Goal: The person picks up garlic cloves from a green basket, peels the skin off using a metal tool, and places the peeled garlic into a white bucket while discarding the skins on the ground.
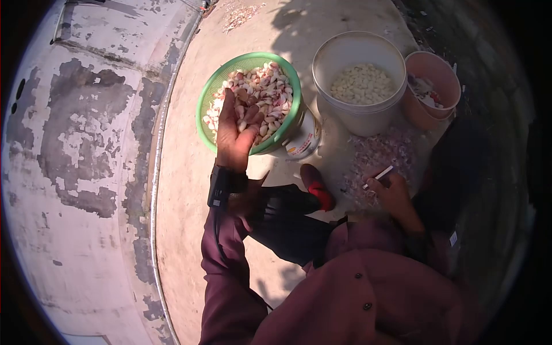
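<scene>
My left hand reaches over the green basket, which is full of garlic cloves, many with pinkish skin. The fingers are spread and bent among the cloves; whether a clove is between them is unclear. My right hand is closed around a small knife with a pale, thin shape, low over a heap of peeled skins. Beyond it stands a white bucket holding pale peeled cloves.
A pink bucket with some scraps inside stands right of the white bucket. The basket rests beside a white printed can. My shoe is on the concrete floor. A peeling wall runs along the left.
</scene>
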Demonstrator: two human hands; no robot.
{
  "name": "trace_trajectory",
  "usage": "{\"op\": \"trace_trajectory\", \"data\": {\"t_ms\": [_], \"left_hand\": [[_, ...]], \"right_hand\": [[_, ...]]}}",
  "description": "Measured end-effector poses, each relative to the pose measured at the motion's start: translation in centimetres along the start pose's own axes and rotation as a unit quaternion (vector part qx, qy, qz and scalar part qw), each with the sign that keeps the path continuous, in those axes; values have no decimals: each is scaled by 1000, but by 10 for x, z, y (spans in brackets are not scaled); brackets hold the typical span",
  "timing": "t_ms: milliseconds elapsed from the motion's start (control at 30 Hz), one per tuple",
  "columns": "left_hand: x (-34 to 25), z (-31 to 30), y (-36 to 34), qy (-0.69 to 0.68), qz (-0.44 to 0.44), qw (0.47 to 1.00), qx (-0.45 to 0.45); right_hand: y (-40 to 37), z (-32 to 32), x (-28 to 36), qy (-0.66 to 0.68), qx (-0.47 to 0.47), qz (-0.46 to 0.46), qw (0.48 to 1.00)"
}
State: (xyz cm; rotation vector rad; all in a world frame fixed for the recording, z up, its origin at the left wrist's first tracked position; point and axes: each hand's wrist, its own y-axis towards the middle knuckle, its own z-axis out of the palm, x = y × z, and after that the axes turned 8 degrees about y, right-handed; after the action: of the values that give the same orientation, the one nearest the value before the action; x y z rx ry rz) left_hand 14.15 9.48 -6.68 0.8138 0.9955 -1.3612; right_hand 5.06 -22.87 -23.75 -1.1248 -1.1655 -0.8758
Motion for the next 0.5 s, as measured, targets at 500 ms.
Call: {"op": "trace_trajectory", "data": {"t_ms": [500], "left_hand": [[120,125,-142,-83,-224,970,-54]], "right_hand": [[-29,15,86,174,13,-314,933]]}}
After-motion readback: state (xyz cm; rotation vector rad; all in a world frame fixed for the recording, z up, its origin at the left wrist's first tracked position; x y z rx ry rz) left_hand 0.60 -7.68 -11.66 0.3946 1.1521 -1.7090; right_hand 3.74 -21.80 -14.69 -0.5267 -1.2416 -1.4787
